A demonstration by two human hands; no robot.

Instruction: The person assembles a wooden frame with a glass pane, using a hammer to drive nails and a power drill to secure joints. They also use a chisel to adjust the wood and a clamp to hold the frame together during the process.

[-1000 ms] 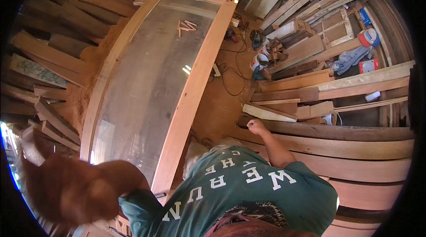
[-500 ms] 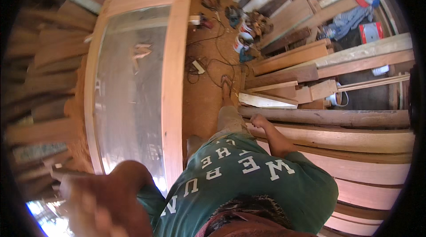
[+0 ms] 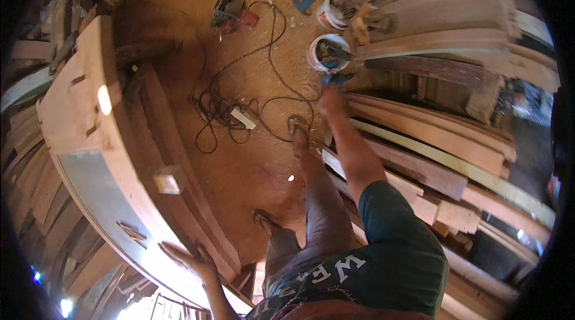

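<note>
My left hand [image 3: 194, 260] lies with fingers spread on the lower edge of a big curved wooden frame [image 3: 90, 98] with a glass pane [image 3: 96, 191], standing at my left. My right hand [image 3: 329, 103] is stretched out ahead, just below a white bucket [image 3: 328, 53] full of tools. A small teal object [image 3: 336, 79] sits at its fingertips; whether the fingers grip it is unclear. My feet in sandals [image 3: 299, 128] stand on the sawdust floor.
Long planks [image 3: 443, 134] are stacked along the right. A white power strip [image 3: 242, 118] with tangled black cables [image 3: 215, 110] lies on the floor ahead. Power tools [image 3: 230, 11] and a second bucket [image 3: 329, 14] sit farther off. A small wood block [image 3: 168, 181] rests on the frame.
The view has swung forward and down to the floor. My right arm has reached from the planks out to the bucket. My left hand has dropped onto the frame's edge.
</note>
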